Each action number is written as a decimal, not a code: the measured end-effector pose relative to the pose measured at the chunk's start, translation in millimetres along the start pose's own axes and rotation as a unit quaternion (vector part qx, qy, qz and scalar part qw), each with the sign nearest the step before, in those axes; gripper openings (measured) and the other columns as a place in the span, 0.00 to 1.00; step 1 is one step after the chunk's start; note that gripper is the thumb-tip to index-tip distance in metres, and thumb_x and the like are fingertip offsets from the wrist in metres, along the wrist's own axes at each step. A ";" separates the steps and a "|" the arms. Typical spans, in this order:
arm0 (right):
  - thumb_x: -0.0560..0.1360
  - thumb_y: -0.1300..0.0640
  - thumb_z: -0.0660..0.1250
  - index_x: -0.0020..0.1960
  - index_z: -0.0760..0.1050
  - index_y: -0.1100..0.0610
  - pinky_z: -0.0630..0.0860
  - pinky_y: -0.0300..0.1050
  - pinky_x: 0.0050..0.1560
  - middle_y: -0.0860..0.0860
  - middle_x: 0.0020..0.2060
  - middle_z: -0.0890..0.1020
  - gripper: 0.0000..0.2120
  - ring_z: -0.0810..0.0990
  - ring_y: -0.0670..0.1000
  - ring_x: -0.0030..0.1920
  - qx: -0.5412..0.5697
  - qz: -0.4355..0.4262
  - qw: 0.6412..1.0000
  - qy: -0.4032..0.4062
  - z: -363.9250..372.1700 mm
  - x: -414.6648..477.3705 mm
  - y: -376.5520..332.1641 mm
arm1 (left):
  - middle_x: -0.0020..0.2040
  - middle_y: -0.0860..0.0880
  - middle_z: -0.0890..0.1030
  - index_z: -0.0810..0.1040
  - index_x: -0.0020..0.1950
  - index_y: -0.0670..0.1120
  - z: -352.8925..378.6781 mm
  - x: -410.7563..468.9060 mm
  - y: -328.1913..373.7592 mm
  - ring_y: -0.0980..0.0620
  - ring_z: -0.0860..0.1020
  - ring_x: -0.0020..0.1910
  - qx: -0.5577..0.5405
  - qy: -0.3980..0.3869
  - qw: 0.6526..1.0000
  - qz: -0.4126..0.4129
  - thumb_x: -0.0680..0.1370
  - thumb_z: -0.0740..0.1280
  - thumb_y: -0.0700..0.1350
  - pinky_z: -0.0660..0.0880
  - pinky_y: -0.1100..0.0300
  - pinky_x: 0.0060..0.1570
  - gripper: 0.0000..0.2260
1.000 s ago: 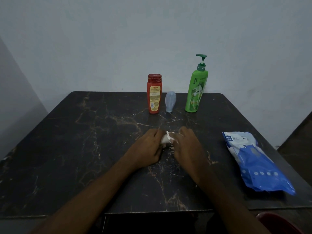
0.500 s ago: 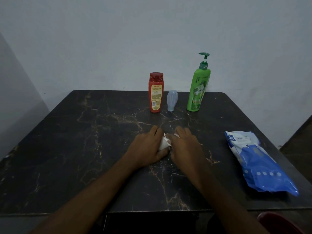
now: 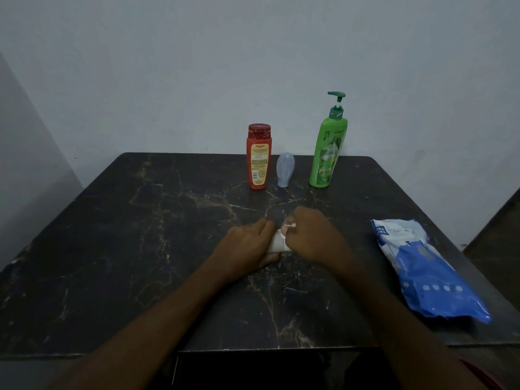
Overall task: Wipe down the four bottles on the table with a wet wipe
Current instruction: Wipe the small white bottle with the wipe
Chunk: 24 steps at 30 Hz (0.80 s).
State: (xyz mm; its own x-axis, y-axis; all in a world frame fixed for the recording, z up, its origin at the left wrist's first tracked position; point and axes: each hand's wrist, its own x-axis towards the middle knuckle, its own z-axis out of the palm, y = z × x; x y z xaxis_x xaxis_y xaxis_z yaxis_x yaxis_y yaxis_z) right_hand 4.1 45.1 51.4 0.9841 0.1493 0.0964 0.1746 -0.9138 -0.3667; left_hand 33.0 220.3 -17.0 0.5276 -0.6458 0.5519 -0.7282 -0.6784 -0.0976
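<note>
Knuckles up, my left hand (image 3: 247,246) lies on the dark, brown-veined marble table (image 3: 140,249) with its fingers curled round a small white bottle (image 3: 274,246). The bottle is low on its side, sticking out of the thumb side of that hand towards my other one. My right hand (image 3: 312,237) sits just beside it, almost touching. Its fingertips are bunched and pinch a crumpled white wet wipe (image 3: 283,238) against the bottle's exposed end. The light is dim and both things are white, so I cannot say for sure where wipe ends and bottle begins. A small pinkish bit shows at my right fingertips, and I cannot tell what it is.

Well beyond both hands, near the far edge of the table, three more bottles stand upright in a row. A red plastic bottle with a red cap and yellow label (image 3: 259,157) is straight ahead of my left hand. A small pale blue translucent bottle (image 3: 285,170) stands just beside it, ahead of the gap between my hands. A tall green pump bottle (image 3: 327,153) stands a little further over, ahead of my right hand.

Out past my right forearm, well apart from it, a blue and white soft plastic wipes pack (image 3: 427,274) lies flat near the table's edge.
</note>
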 end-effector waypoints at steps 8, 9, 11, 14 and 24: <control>0.78 0.59 0.60 0.54 0.78 0.66 0.66 0.40 0.29 0.53 0.32 0.76 0.13 0.69 0.47 0.28 0.271 0.187 0.911 -0.249 -14.0 30.7 10.8 | 0.46 0.47 0.80 0.72 0.52 0.47 -3.0 0.2 0.4 0.50 0.80 0.38 -0.012 -0.008 0.999 -0.041 0.67 0.80 0.54 0.74 0.58 0.33 0.23; 0.77 0.59 0.59 0.52 0.77 0.67 0.62 0.39 0.28 0.52 0.29 0.72 0.14 0.65 0.46 0.26 0.305 0.211 0.891 -0.262 -12.4 27.8 15.7 | 0.46 0.46 0.81 0.73 0.52 0.47 -3.5 0.4 0.7 0.49 0.80 0.39 -0.020 -0.010 0.999 -0.050 0.68 0.80 0.53 0.74 0.59 0.34 0.22; 0.76 0.58 0.56 0.49 0.76 0.67 0.59 0.39 0.28 0.51 0.27 0.68 0.14 0.60 0.45 0.26 0.414 0.234 0.826 -0.303 -6.6 21.3 22.8 | 0.47 0.46 0.81 0.73 0.51 0.47 -3.6 1.4 0.4 0.49 0.80 0.39 -0.038 -0.004 0.997 -0.067 0.67 0.80 0.51 0.70 0.61 0.35 0.21; 0.72 0.56 0.55 0.45 0.75 0.64 0.58 0.38 0.29 0.48 0.29 0.63 0.14 0.57 0.44 0.27 0.564 0.214 0.717 -0.349 5.4 10.8 32.0 | 0.48 0.48 0.80 0.72 0.52 0.48 -6.5 3.3 0.8 0.51 0.79 0.41 -0.088 -0.004 0.989 -0.116 0.71 0.77 0.51 0.70 0.61 0.37 0.18; 0.75 0.61 0.68 0.54 0.80 0.61 0.80 0.41 0.38 0.57 0.41 0.85 0.09 0.84 0.53 0.38 0.598 0.097 0.790 0.095 8.4 -35.1 22.9 | 0.46 0.56 0.76 0.66 0.53 0.55 -11.8 1.6 -2.5 0.58 0.75 0.41 -0.187 -0.005 0.962 -0.198 0.73 0.72 0.54 0.68 0.66 0.36 0.17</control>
State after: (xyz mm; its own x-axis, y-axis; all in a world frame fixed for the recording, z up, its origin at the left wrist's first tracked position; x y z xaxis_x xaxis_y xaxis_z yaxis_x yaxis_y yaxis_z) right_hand -26.2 22.1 31.8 0.9933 -0.1129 0.0258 0.0389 0.1155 -0.9926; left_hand 30.5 225.1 -6.1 0.7989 -0.3669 0.4767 -0.5748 -0.6990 0.4253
